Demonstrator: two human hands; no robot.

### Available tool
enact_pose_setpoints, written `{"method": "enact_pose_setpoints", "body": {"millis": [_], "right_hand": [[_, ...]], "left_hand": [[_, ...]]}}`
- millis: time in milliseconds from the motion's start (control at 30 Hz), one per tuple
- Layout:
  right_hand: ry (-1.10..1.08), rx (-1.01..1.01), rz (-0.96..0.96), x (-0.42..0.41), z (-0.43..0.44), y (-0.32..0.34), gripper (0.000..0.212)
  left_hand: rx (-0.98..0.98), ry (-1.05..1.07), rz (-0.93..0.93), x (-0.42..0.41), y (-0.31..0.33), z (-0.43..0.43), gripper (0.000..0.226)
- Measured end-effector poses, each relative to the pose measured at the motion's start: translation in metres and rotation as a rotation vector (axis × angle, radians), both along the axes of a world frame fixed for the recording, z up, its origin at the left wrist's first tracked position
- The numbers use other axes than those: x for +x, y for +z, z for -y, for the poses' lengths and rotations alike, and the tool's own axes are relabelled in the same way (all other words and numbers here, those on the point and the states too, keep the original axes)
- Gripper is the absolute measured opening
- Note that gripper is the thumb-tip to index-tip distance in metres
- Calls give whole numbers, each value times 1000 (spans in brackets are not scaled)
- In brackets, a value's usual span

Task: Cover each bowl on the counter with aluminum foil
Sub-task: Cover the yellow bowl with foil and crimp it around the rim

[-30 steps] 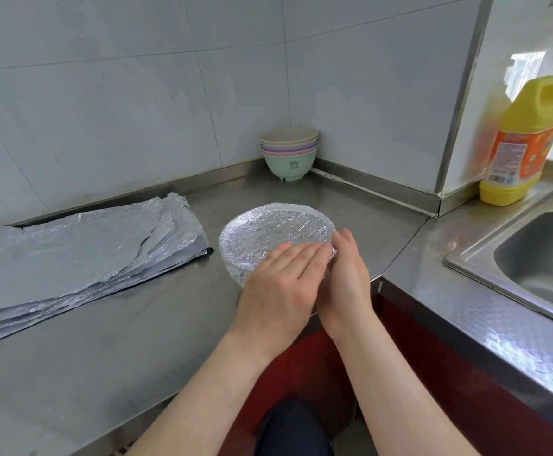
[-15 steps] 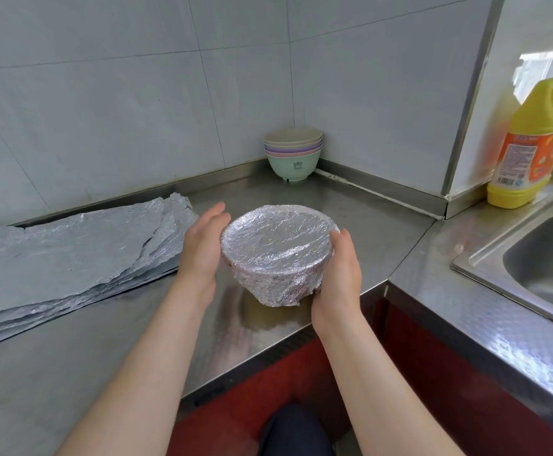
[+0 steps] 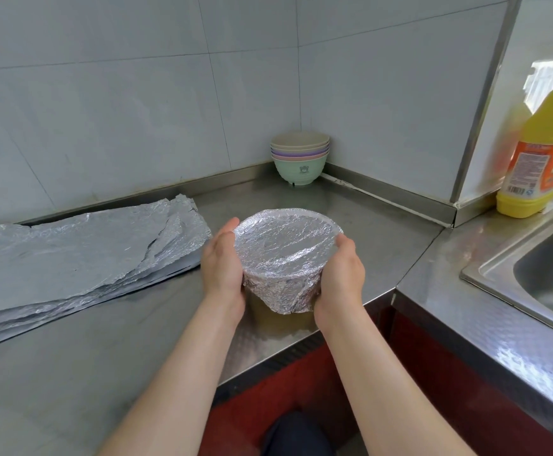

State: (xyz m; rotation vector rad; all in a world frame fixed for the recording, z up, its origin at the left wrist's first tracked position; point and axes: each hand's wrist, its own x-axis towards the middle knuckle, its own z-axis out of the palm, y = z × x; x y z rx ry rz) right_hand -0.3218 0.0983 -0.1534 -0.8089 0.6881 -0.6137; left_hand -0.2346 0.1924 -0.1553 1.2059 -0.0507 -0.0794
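A bowl wrapped in crinkled aluminum foil (image 3: 286, 255) is at the counter's front edge, tilted toward me, between my two hands. My left hand (image 3: 221, 261) cups its left side with the fingers curved around the foil. My right hand (image 3: 342, 271) cups the right side in the same way. A stack of uncovered bowls (image 3: 300, 161), pastel with a green one at the bottom, stands in the back corner. Flat foil sheets (image 3: 77, 255) lie piled on the counter to the left.
The steel counter (image 3: 104, 340) runs left and back to tiled walls. A yellow detergent bottle (image 3: 541, 159) stands at the right beside a steel sink (image 3: 538, 278). A red cabinet front (image 3: 433, 357) is below the counter edge.
My left hand moved off the bowl's top to its left side and closed in against the foil. The bowl has tipped toward me between both hands.
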Motion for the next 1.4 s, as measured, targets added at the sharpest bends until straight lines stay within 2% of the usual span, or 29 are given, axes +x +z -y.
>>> {"method": "enact_pose_setpoints", "body": {"millis": [167, 300, 500, 633, 833, 967, 1167, 1267, 1400], "right_hand": [[97, -18, -42, -4, 15, 13, 23], [93, -88, -64, -8, 33, 13, 28], [155, -222, -58, -11, 31, 5, 29], [113, -284, -113, -12, 37, 5, 58], [59, -546, -231, -30, 53, 12, 25], [148, -551, -230, -33, 51, 19, 21], [145, -525, -217, -25, 55, 22, 15], [131, -532, -231, -11, 65, 16, 30], [124, -551, -197, 14, 74, 13, 28]], "left_hand": [[47, 11, 58, -15, 4, -1, 31], [117, 9, 141, -12, 5, -10, 32], [177, -223, 72, 0, 3, -8, 55], [255, -212, 186, -10, 4, -14, 41], [405, -110, 315, -11, 10, -27, 25], [500, -83, 340, -7, 10, -28, 27], [590, -109, 362, -2, 10, -21, 37], [609, -108, 364, 5, 10, -14, 38], [662, -101, 381, 14, 9, -3, 34]]}}
